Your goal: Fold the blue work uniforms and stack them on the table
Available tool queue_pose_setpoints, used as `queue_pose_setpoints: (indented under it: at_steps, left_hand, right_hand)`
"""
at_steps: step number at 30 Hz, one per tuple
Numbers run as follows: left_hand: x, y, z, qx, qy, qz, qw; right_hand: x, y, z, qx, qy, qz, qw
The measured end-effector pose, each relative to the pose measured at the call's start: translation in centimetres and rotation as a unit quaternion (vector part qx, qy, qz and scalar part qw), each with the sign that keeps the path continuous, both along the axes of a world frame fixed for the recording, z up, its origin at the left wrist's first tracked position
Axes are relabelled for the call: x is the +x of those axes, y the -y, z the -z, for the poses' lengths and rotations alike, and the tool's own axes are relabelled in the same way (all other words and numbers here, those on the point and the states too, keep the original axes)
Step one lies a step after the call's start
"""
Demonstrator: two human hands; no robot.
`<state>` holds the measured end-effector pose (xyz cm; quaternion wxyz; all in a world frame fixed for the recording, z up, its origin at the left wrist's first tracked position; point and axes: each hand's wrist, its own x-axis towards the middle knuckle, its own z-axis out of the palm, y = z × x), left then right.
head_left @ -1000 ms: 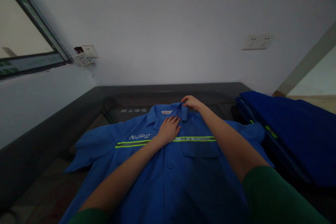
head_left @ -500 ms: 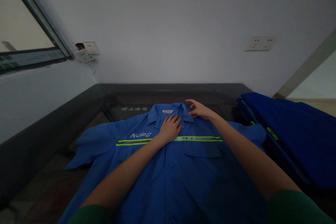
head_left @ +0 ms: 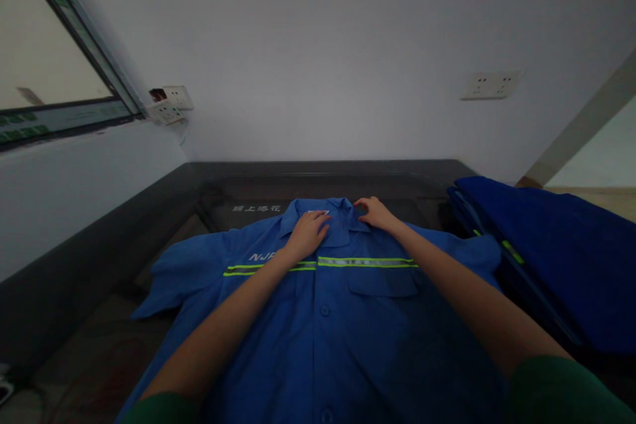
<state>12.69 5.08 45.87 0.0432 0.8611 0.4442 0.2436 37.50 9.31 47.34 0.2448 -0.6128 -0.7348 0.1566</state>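
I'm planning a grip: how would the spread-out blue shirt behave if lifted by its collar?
The shirt would probably droop, since its sleeve lies in soft creases. The collar may be slightly stiffer, as its fold looks neat.

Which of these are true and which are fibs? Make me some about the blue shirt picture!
1. The blue shirt lies with its buttons facing up. True.
2. Both hands wear gloves. False: the left hand and right hand are bare.
3. The chest stripe has yellow-green edges. True.
4. The blue pile lies left of the shirt. False: the blue pile lies to the right.
5. The right hand is by the collar. True.
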Motion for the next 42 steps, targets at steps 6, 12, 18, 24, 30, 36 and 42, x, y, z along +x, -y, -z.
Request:
queue_pose_setpoints:
  at_steps: [6, 12, 18, 24, 30, 36, 42]
  left_hand:
    - [-7.9, -6.5, -0.7, -0.001, 0.097, -0.141, 0.985]
    - [-9.8, -9.3, 0.6, -0.032, 0.057, -0.014, 0.998]
    - [-9.1, -11.8, 1.0, -0.054, -0.076, 0.006, 0.996]
    - [-8.4, -12.1, 1.3, -0.060, -0.111, -0.056, 0.990]
    - [-4.5, -9.4, -0.9, -0.009, -0.087, -0.136, 0.987]
    - [3.9, -7.9, -2.7, -0.135, -0.001, -0.029, 0.990]
    - [8.6, -8.6, -1.2, -0.173, 0.033, -0.080, 0.981]
  right_hand:
    - [-0.6, -2.0, -0.4, 0.110, -0.010, -0.086, 0.990]
    - [-0.2, -5.1, -0.4, 0.025, 0.064, -0.251, 0.966]
    - [0.1, -7.4, -1.1, -0.067, 0.147, -0.256, 0.953]
    - [-0.2, -8.1, -0.5, -0.064, 0.149, -0.255, 0.953]
    - [-0.6, -7.0, 0.2, -0.041, 0.127, -0.235, 0.963]
    - [1.1, -3.7, -0.7, 0.043, 0.036, -0.149, 0.987]
    - [12.9, 2.9, -3.1, -0.055, 0.173, -0.027, 0.983]
